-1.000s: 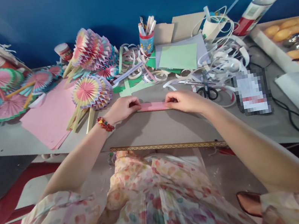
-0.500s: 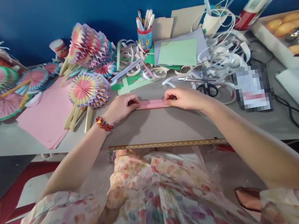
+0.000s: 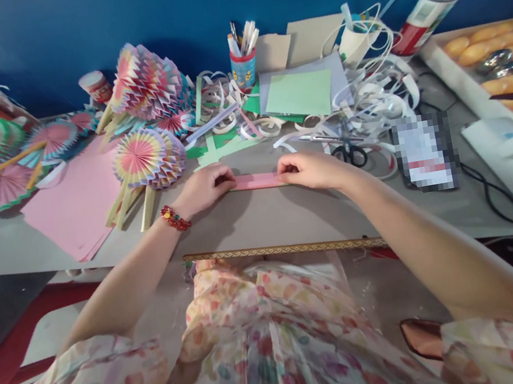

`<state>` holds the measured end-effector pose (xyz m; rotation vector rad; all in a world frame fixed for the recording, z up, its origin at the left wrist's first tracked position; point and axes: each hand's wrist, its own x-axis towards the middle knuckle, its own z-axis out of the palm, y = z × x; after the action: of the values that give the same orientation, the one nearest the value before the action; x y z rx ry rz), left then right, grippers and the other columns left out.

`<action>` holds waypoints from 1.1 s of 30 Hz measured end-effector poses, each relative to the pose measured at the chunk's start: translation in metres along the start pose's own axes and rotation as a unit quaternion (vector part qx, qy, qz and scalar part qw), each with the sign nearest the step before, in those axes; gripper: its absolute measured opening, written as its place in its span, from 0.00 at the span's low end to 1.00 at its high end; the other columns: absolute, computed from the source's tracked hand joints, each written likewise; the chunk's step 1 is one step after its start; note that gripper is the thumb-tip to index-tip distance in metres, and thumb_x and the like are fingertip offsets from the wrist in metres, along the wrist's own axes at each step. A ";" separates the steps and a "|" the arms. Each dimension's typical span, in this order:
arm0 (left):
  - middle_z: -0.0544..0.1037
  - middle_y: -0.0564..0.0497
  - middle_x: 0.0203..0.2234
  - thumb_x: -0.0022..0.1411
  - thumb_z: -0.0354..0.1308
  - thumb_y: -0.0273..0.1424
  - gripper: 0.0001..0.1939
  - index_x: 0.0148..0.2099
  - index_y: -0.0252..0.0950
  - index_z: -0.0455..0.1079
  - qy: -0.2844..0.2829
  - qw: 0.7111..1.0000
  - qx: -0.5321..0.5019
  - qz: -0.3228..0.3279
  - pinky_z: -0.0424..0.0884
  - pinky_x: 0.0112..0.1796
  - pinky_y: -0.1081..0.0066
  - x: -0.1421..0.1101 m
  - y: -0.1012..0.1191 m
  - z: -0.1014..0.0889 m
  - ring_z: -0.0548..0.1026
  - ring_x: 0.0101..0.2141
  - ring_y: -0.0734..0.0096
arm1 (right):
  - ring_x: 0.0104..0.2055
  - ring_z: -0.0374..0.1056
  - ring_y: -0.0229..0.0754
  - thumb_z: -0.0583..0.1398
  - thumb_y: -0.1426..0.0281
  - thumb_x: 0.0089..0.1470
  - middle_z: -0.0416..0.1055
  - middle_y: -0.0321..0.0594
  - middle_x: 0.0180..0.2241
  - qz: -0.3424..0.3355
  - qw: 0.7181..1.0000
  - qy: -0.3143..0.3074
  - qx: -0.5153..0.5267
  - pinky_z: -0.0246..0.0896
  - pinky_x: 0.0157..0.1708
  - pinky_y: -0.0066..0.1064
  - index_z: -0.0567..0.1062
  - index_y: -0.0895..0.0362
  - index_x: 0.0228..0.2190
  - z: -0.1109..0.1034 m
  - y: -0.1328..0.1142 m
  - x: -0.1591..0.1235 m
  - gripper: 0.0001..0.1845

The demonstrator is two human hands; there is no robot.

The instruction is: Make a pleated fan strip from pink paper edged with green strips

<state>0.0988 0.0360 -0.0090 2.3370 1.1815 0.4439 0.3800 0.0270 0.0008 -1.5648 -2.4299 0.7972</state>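
Observation:
Between my hands is a narrow folded pink paper strip point(image 3: 257, 180), held level just above or on the grey tabletop point(image 3: 261, 220). My left hand point(image 3: 207, 188) pinches its left end, thumb toward me. The right end sits in a pinch of my right hand point(image 3: 309, 169). A thin greenish edge shows along the strip's underside. Left of my left hand stands a pleated paper fan point(image 3: 146, 161) in pink, yellow and lilac on pale sticks. Black-handled scissors point(image 3: 350, 153) lie just beyond my right hand.
Pink paper sheets point(image 3: 74, 206) lie at left. Behind my hands are a pen cup point(image 3: 244, 69), green paper point(image 3: 299, 93) and curled white paper strips point(image 3: 381, 89). A large bottle point(image 3: 432, 5) leans at the back right. A patterned strip point(image 3: 286, 250) runs along the front edge.
The whole view has shifted slightly, so things sit a little further left. Both hands keep their pinch on the pink paper strip, with no clear change in it.

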 end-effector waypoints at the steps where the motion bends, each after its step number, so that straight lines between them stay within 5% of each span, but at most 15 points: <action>1: 0.77 0.51 0.35 0.63 0.56 0.36 0.09 0.38 0.37 0.73 0.002 1.000 0.003 0.001 0.65 0.37 0.71 0.000 0.000 0.000 0.73 0.35 0.67 | 0.30 0.66 0.39 0.59 0.66 0.55 0.75 0.37 0.32 0.000 1.000 -0.001 0.000 0.50 0.29 0.27 0.75 0.54 0.31 0.000 0.000 0.000 0.06; 33: 0.74 0.48 0.35 0.66 0.50 0.35 0.10 0.39 0.37 0.70 -0.001 0.997 0.070 0.039 0.65 0.38 0.67 -0.004 0.002 0.003 0.72 0.39 0.62 | 0.29 0.65 0.37 0.61 0.69 0.52 0.74 0.35 0.29 -0.021 0.999 -0.021 0.026 0.49 0.29 0.28 0.76 0.56 0.30 -0.013 -0.002 -0.002 0.04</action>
<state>0.0993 0.0314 -0.0108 2.5096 1.1576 0.3966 0.3845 0.0290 0.0131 -1.4892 -2.4422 0.8865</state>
